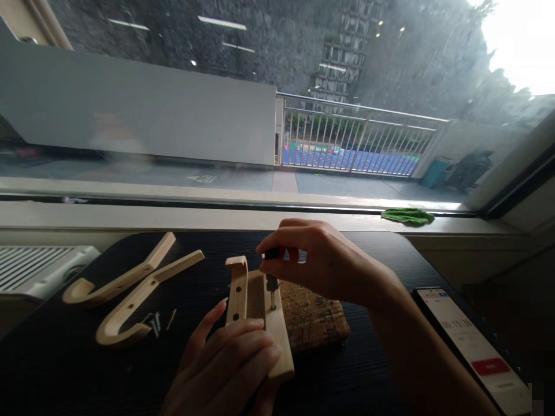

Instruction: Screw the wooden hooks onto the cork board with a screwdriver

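In the frame's centre, my right hand [318, 257] pinches a dark screwdriver [272, 282]; below, my left hand [234, 355] grasps the wooden piece [280, 335].

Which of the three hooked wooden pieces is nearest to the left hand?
The rightmost hooked piece, close by the left hand; the other two lie farther left.

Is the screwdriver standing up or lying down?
Standing up: the right hand holds the screwdriver by its top, and the thin shaft points down at the wooden piece.
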A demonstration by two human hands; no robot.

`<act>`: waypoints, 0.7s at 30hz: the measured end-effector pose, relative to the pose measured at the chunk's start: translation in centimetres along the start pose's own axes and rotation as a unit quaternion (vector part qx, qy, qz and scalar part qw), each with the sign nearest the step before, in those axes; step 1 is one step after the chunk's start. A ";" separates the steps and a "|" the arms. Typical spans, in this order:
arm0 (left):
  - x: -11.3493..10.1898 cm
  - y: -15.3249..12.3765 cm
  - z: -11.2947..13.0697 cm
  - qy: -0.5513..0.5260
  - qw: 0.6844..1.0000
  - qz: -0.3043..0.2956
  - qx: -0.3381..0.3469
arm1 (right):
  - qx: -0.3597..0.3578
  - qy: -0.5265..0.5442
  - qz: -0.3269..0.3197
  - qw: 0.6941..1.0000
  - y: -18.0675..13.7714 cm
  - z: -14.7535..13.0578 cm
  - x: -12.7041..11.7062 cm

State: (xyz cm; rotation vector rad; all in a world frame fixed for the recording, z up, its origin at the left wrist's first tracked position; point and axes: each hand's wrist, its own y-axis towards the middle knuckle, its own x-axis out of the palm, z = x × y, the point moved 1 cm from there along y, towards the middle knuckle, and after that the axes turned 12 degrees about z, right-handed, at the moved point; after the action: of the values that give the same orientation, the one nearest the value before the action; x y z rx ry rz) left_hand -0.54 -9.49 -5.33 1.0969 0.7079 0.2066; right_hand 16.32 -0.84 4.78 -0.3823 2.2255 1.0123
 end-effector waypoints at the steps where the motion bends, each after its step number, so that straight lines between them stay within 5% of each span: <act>1: 0.0 0.0 0.0 0.001 1.000 -0.003 0.002 | 0.000 -0.001 0.003 1.000 0.0 0.0 0.0; 13: -0.1 -0.1 -0.2 0.006 1.000 -0.004 0.014 | 0.027 0.066 -0.041 0.997 -0.2 0.3 -0.5; 21: -0.3 -0.3 -0.9 0.009 0.998 -0.048 0.048 | 0.036 0.005 -0.024 0.999 -0.4 0.3 -0.7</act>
State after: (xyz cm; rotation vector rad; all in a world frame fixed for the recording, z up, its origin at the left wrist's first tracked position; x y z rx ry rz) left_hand -1.37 -9.10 -5.76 1.1516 0.7916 0.1016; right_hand 17.21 -0.85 4.86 -0.4076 2.2449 0.9044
